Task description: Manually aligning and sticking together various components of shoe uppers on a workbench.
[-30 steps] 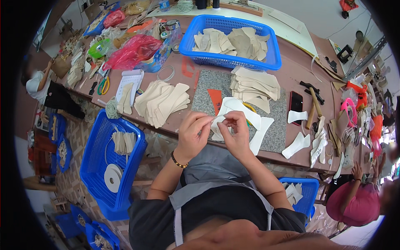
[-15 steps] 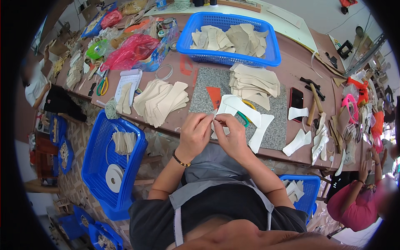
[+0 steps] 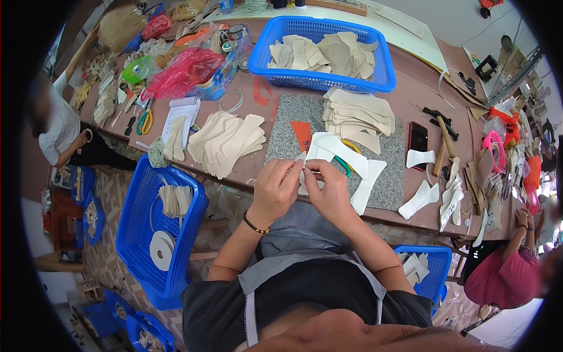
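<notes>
At the table's front edge, over the grey speckled stone slab (image 3: 384, 190), both hands meet with their fingers pinched together. My left hand (image 3: 274, 188) and my right hand (image 3: 326, 186) hold a small pale cut piece (image 3: 302, 157) between the fingertips; most of it is hidden by the fingers. Just beyond lie white waisted pieces (image 3: 346, 157), partly over scissors with green and yellow handles (image 3: 341, 165). An orange triangular scrap (image 3: 301, 135) rests beside them. Another white piece (image 3: 369, 185) lies right of my right hand.
Stacks of cream pieces lie left (image 3: 226, 144) and at the slab's back (image 3: 359, 117). A blue basket (image 3: 322, 82) of pieces stands behind. To the right are a phone (image 3: 417, 144) and a hammer (image 3: 441, 146). Another blue basket (image 3: 132, 234) stands lower left.
My hands stay together at nearly the same spot, with slight finger movement. At far left a person has raised a large tan sheet; the person at right has shifted.
</notes>
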A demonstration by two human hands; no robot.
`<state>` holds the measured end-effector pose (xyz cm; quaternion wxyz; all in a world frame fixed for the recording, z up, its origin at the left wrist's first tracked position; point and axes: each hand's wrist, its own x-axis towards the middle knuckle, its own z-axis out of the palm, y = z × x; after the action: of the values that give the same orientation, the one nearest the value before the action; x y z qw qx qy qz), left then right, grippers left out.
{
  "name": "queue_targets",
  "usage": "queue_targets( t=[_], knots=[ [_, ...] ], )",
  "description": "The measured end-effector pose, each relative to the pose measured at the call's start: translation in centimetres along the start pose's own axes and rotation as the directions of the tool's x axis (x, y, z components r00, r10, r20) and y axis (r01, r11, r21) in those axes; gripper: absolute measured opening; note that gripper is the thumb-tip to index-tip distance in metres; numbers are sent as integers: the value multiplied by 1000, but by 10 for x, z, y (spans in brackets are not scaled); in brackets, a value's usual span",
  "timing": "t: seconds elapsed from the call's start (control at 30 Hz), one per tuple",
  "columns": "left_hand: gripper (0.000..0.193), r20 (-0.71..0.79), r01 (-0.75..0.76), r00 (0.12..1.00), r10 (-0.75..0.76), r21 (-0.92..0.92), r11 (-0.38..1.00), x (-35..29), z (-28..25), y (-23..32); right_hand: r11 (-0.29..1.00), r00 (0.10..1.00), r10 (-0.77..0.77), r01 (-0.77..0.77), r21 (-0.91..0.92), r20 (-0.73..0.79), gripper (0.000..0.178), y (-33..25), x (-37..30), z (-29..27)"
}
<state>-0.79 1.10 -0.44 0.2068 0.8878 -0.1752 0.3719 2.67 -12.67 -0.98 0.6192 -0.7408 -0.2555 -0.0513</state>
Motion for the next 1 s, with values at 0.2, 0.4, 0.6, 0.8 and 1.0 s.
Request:
queue_targets(
  t=[0.2,0.4,0.6,0.8,1.0],
  knots=[
    [26,-31,17,999,-19,-77,997,2,1,1,1000,1000,-7,7,-27,14,9,1,1,-2],
    [22,-2,32,999,-33,-61,998,4,-3,-1,932,968,-239,251,-263,77,12,5,3,-5],
    [13,-4,191,979,-204,-334,923,6,0,-8,978,987,-139,150,-148,85,12,9,5,-4],
    [9,66,386,910,-410,-498,777,0,10,-9,974,992,67,-89,210,106,11,16,8,-3],
    [11,29,219,974,-227,-400,890,0,17,-3,977,971,169,-188,105,167,15,11,15,-13]
  ],
)
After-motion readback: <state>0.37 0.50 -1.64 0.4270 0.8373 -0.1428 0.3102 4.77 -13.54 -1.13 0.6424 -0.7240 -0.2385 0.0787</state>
